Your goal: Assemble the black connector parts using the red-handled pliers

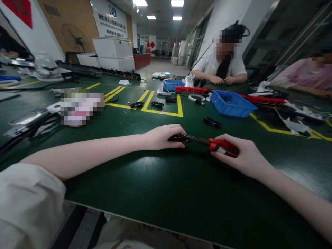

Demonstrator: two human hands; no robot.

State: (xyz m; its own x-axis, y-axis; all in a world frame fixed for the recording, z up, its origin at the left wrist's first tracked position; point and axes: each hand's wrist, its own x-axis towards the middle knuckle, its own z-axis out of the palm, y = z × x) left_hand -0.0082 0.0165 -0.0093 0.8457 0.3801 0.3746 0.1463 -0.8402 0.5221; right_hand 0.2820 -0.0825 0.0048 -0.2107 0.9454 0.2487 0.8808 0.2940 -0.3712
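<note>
My left hand is closed around a small black part, whose exact kind I cannot make out. In my right hand is a pair of long-nose pliers with red and black handles. The pliers' narrow jaws point left and meet the end of the black part; whether they clamp it cannot be seen. Both hands are just above the green table. Beyond them lies another black part, apart from either hand.
Several small black parts lie in and beside a yellow-taped rectangle. A blue bin stands right of it, near a red strip. Cables and devices lie at left beside a blurred phone-like item. A co-worker sits opposite.
</note>
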